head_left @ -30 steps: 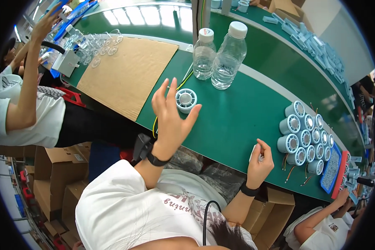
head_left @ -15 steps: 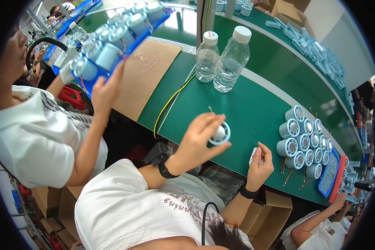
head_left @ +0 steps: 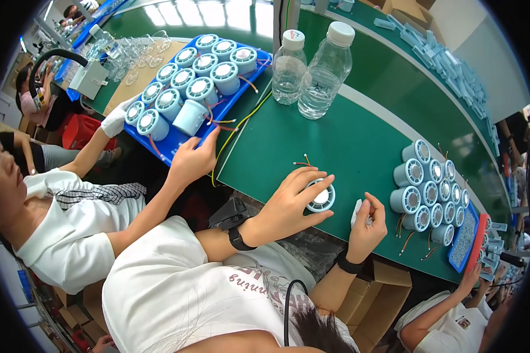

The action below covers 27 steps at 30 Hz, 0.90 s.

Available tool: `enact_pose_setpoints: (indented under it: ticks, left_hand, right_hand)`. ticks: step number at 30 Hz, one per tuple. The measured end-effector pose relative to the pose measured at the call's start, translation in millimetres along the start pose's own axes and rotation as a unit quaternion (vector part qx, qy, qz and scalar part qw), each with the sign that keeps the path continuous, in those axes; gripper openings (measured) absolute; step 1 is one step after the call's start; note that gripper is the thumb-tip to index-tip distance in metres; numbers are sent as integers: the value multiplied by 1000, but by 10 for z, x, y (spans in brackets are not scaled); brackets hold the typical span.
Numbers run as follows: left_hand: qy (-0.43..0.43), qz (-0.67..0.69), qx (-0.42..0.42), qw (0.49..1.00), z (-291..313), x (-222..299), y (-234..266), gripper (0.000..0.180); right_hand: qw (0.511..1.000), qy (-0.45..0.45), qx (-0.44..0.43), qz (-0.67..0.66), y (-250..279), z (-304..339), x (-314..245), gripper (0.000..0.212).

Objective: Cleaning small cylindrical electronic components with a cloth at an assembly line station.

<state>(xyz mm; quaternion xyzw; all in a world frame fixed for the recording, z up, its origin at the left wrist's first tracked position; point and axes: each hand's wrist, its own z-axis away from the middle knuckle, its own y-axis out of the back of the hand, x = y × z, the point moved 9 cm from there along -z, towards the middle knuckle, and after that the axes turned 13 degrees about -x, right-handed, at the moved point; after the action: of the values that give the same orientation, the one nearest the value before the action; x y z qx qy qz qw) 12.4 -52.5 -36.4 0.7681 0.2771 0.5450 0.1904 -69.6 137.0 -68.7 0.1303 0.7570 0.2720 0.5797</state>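
My left hand (head_left: 290, 205) curls its fingers and thumb around a light-blue round housing (head_left: 323, 202) with a ringed, slotted top and a pale centre. Thin coloured wires (head_left: 304, 162) stick out beyond the fingers. This housing is upright at the green bench's near side; whether it touches the surface is hard to tell. To its right, my right hand (head_left: 368, 230) pinches a crumpled white wipe (head_left: 356, 212), apart from the housing. Further right on the bench stands a cluster of similar housings (head_left: 430, 193), wires trailing from several of them.
At left, a co-worker holds a blue tray (head_left: 169, 157) of the same housings beside my bench. Two clear bottles (head_left: 315, 88) stand at the back. A blue tray of small pale pieces (head_left: 465, 240) lies right, next to a red bar. Below is a cardboard box (head_left: 388, 282).
The co-worker's tray has come down and levelled, nearer my bench, and now hides much of the cardboard sheet. My left hand has shifted slightly right with the housing; my right hand stays nearly still.
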Motion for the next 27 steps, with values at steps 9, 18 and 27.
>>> enact_pose_setpoints:
  ticks: [9, 18, 27]
  left_hand:
    - [12, -29, 48, 998, -81, -122, 336, 62]
    - [158, -190, 224, 943, 176, -334, 1258, 59]
    - [328, -344, 270, 837, 610, -665, 1766, 59]
  right_hand:
    - [1000, -5, 3, 18, -18, 4, -10, 16]
    - [1000, 4, 7, 13, -2, 15, -25, 15]
    - [1000, 13, 13, 23, 2, 36, -9, 16]
